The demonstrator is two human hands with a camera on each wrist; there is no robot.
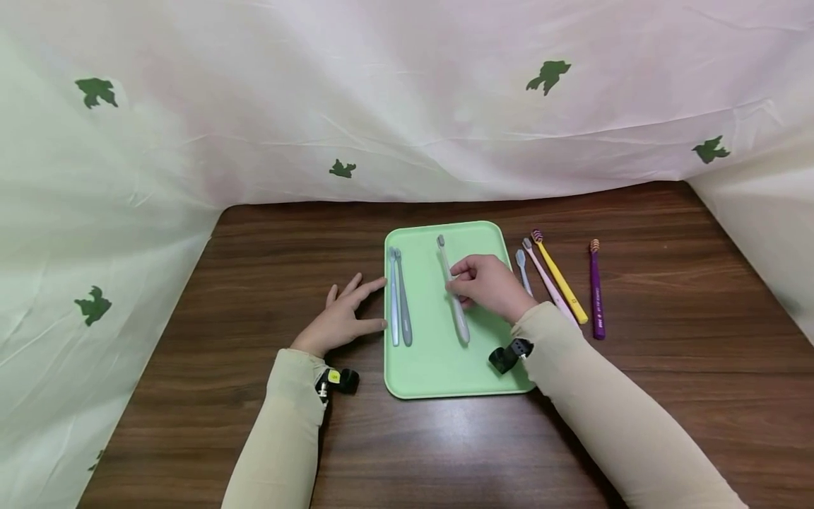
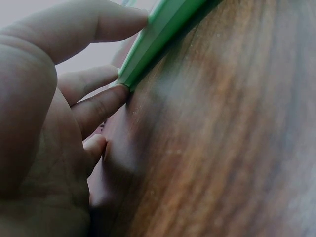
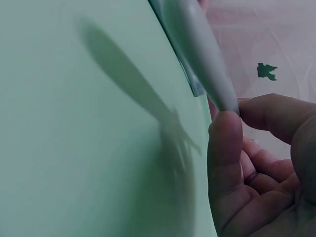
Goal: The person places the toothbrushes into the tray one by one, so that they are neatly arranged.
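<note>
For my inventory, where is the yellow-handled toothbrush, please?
In the head view, the yellow-handled toothbrush lies right of the green rectangular tray, between the pink toothbrush and the purple toothbrush.

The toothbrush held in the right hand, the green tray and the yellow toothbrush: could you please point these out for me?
Held toothbrush (image 1: 461, 320): head view, on the lower handle.
Green tray (image 1: 429, 371): head view, on its bare floor.
Yellow toothbrush (image 1: 562, 283): head view, mid-handle.

My right hand partly covers mid-handle of held toothbrush; blue toothbrush to its right, lower end hidden. Purple toothbrush, farther right: lettering too small to read.
</note>
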